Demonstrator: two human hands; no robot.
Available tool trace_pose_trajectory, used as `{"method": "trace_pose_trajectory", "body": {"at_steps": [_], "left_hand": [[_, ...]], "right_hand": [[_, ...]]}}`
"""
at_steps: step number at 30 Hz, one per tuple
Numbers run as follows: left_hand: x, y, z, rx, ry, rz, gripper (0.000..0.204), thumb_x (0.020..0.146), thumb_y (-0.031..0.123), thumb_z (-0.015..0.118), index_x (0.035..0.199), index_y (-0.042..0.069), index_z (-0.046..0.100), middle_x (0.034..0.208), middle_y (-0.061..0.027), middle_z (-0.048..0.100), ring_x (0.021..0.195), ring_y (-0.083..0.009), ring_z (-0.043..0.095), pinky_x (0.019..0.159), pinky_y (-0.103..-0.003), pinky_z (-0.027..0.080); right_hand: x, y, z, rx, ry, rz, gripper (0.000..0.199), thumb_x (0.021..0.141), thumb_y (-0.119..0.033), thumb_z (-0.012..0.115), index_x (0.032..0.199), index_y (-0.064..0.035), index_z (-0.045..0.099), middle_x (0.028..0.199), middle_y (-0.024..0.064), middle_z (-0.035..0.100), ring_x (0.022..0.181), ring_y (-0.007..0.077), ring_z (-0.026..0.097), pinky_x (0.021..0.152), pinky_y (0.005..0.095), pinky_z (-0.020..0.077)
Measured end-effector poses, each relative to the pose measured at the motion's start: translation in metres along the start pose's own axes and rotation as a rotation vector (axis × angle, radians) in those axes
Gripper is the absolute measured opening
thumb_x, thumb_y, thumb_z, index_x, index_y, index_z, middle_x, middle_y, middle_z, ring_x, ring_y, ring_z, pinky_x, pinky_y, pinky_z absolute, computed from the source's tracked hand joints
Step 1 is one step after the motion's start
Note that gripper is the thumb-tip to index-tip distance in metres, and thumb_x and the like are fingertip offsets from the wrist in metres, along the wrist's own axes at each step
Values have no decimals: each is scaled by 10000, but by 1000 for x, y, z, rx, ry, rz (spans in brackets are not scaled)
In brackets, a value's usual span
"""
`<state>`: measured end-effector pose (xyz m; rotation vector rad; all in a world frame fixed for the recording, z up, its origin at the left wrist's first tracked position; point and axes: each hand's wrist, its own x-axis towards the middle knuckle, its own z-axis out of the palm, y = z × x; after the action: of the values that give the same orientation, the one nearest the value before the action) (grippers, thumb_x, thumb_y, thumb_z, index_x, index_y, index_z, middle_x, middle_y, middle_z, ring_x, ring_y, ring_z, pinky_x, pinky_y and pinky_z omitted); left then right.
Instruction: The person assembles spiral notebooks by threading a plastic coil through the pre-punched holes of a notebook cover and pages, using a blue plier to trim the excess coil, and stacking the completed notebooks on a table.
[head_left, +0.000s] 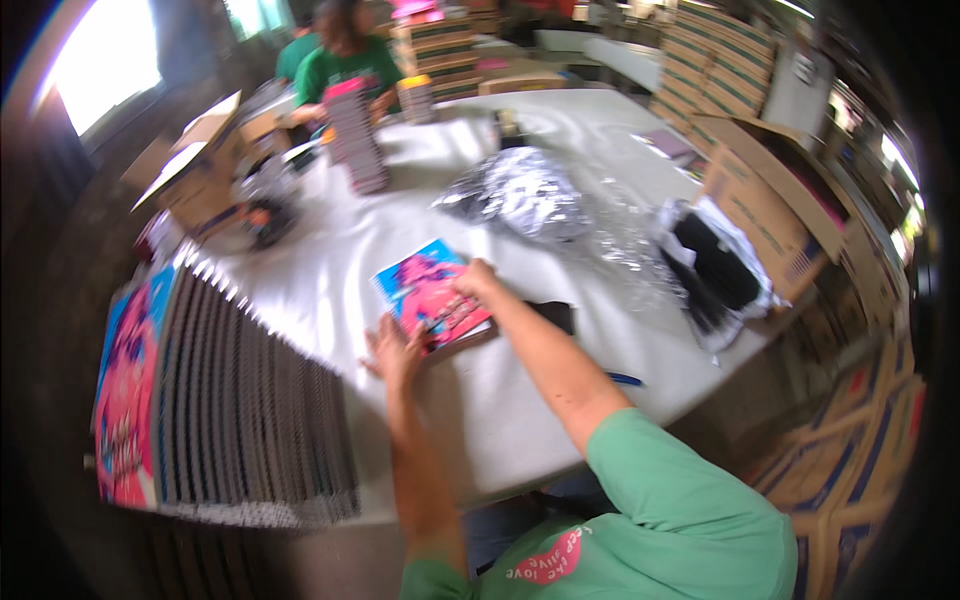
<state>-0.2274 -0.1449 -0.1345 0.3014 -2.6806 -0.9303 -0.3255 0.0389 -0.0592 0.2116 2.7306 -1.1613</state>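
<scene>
In front of me on the table lies a small pile of notebooks, the top one with a blue and pink cover. My right hand is closed at its right side, fingers bent over the cover's edge. At the near left corner, my left hand rests with fingers spread, the thumb side touching the pile. A black flat item lies just right of the pile, partly behind my right forearm. To the left stands a long row of spiral-bound notebooks, its end cover the same blue and pink.
Clear crinkled plastic and an opened white bag with black contents lie to the right, near a cardboard box. A blue curved item is near the front edge. Across the table sits a person behind a tall stack.
</scene>
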Motion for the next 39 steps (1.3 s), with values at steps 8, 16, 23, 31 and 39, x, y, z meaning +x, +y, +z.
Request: {"method": "trace_pose_trajectory", "body": {"at_steps": [8,16,23,31,39], "left_hand": [[-9,23,-31,378,-205,405,345,941,315,414,1273,279,498,1360,-50,436,1332,-277,259,1091,-494,94],[-10,55,-15,205,-173,-133,746,864,652,283,1436,182,194,1491,-7,201,1385,-261,110,1009,-643,-28],[-15,49,-34,-411,181,94,393,919,247,486,1223,-3,476,1208,-175,517,1116,-258,486,952,-343,373],[-22,69,-69,-1072,91,-66,183,753,47,701,899,-25,619,764,-46,647,648,-70,551,619,-201,439],[-15,70,-52,-173,230,-264,798,632,540,743,1176,9,499,809,-132,630,751,-231,605,665,-350,469]], "right_hand": [[-7,10,-40,760,-189,6,157,654,-22,742,734,67,640,679,104,627,561,152,572,499,305,449],[-15,30,-47,412,20,-62,272,504,-6,740,761,18,655,700,96,647,635,166,598,581,309,480],[-24,64,-51,901,-376,-465,498,761,-21,680,1175,-106,417,1008,135,600,878,241,629,710,435,559],[-75,30,-73,1211,-358,-281,373,755,36,667,1096,-27,532,1035,131,624,888,186,625,804,357,521],[-49,54,-70,1132,-36,-278,246,763,78,617,1001,29,579,922,114,648,777,141,618,731,313,512]]}}
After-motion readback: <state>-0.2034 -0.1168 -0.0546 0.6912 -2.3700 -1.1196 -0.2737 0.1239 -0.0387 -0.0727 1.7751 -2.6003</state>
